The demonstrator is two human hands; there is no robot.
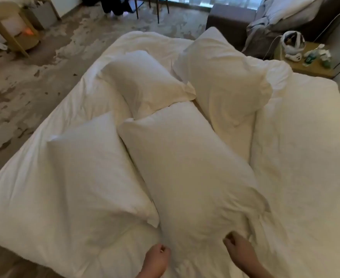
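Gripping the near end of the long pillow (185,167): right hand (240,250) curls into its bunched fabric, left hand (157,257) pinches the other near corner. The pillow lies on the duvet (305,157), running away from both hands. Second pillow (89,173) touches it, left of the left hand. Third pillow (149,83) and fourth pillow (225,83) lie beyond. Nightstand (291,66) sits far past the right hand.

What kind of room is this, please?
Probably a bedroom, perhaps a hotel one: a wide bed in white bedding, a pillow gripped by the left hand and the right hand, and a bedside table.
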